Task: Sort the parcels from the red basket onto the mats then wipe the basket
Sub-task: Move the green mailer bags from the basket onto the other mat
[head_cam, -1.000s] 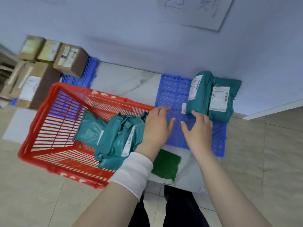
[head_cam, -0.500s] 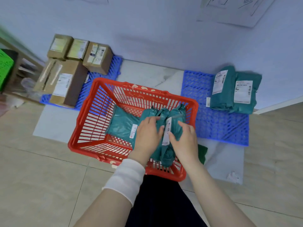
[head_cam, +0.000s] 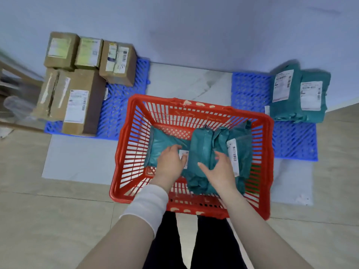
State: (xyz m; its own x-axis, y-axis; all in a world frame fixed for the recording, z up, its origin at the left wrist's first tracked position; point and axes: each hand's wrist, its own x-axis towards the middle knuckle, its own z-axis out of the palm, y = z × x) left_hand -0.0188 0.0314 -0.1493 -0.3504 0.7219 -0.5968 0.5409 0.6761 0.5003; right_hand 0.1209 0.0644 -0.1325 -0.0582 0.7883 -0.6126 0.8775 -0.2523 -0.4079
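Two hands that were over the right mat [head_cam: 250,90] a second ago, beside the teal parcels stacked [head_cam: 297,98] there, are now down inside the red basket [head_cam: 194,102]. By my reading one drop is finished and the next pick is starting.

The right hand [head_cam: 219,171] lies on the rolled teal parcel [head_cam: 204,150] in the middle of the basket, thumb spread wide and fingers curled into its fold. The left hand [head_cam: 171,164] rests on the flat teal parcel [head_cam: 165,140] beside it, fingers bent near the white label; I cannot tell whether they grip or only press. A labelled third parcel [head_cam: 242,148] leans against the basket's right wall, so sorting is well short of done and wiping is not yet due.

Cardboard boxes [head_cam: 83,101] fill the left mat [head_cam: 120,105].

Motion blur makes every label unreadable. Parcels overlap, so their exact count is unsure. A green patch [head_cam: 254,171] shows only through the basket's right slats.
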